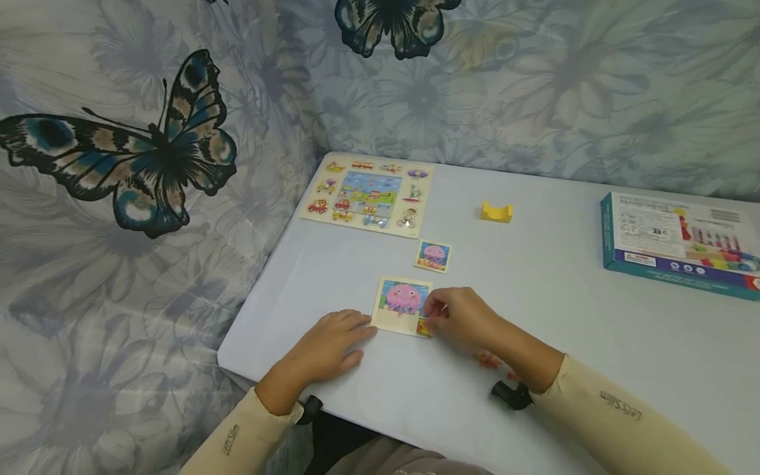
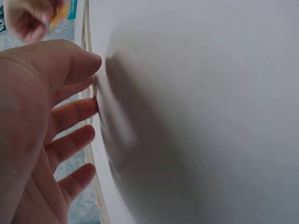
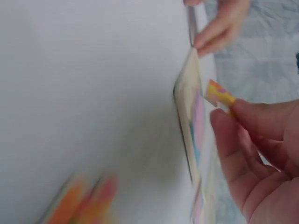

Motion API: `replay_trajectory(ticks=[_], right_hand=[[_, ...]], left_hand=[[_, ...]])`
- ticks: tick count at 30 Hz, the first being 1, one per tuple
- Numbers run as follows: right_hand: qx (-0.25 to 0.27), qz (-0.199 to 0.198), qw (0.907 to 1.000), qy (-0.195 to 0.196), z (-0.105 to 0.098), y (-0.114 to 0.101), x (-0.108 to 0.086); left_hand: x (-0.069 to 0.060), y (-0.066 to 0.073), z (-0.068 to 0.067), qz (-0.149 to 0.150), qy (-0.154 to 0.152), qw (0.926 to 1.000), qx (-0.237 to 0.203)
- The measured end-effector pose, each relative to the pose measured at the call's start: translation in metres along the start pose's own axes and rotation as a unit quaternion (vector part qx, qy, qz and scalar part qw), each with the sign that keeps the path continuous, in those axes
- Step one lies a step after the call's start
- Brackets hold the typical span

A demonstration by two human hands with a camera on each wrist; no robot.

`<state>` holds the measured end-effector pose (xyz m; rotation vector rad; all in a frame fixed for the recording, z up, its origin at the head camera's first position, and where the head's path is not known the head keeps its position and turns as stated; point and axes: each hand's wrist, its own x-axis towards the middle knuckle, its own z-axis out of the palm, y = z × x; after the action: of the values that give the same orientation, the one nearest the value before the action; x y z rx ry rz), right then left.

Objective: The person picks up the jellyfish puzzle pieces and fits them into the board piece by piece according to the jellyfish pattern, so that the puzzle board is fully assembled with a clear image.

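A small square jigsaw board [image 1: 392, 322] with a pink jellyfish picture lies on the white table. My left hand [image 1: 338, 343] rests at the board's left edge, its fingers [image 2: 74, 142] relaxed and touching the rim. Over the lower right corner of the board, my right hand [image 1: 466, 318] pinches a yellow and orange puzzle piece [image 3: 218, 93] between thumb and fingers. In the right wrist view this piece is held above the board's surface. Beneath my right forearm lie a few loose red and orange pieces [image 1: 488, 359], blurred in the right wrist view.
A small jellyfish picture card [image 1: 433, 256] lies just behind the board. Farther back is a larger vehicle puzzle board [image 1: 307, 212]. A yellow curved block [image 1: 496, 212] stands to its right, and a flat teal-edged box [image 1: 650, 227] lies at the far right. Patterned walls border the table.
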<state>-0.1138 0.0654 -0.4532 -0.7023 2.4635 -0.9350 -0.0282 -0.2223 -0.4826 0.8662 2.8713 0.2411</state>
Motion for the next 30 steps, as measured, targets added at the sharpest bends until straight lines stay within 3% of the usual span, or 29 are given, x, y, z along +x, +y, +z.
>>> replay_trajectory(ticks=[5,9,17,30], right_hand=[[0.012,-0.015,0.9998,-0.002,0.017,-0.012,0.042],[-0.008,-0.003,1.0000,-0.004,0.030,-0.017,0.060],[-0.055,-0.007,0.9985,-0.001,0.043,-0.024,0.067],[-0.089,0.019,0.9956,-0.019,0.031,-0.017,0.082]], left_hand=[[0.009,0.004,-0.007,0.008,0.004,1.0000,0.002],[0.011,0.007,-0.011,0.009,0.000,0.9999,-0.005],[0.012,0.009,-0.010,-0.008,-0.006,0.9998,0.016],[0.019,0.014,-0.012,-0.025,-0.023,0.9992,0.021]])
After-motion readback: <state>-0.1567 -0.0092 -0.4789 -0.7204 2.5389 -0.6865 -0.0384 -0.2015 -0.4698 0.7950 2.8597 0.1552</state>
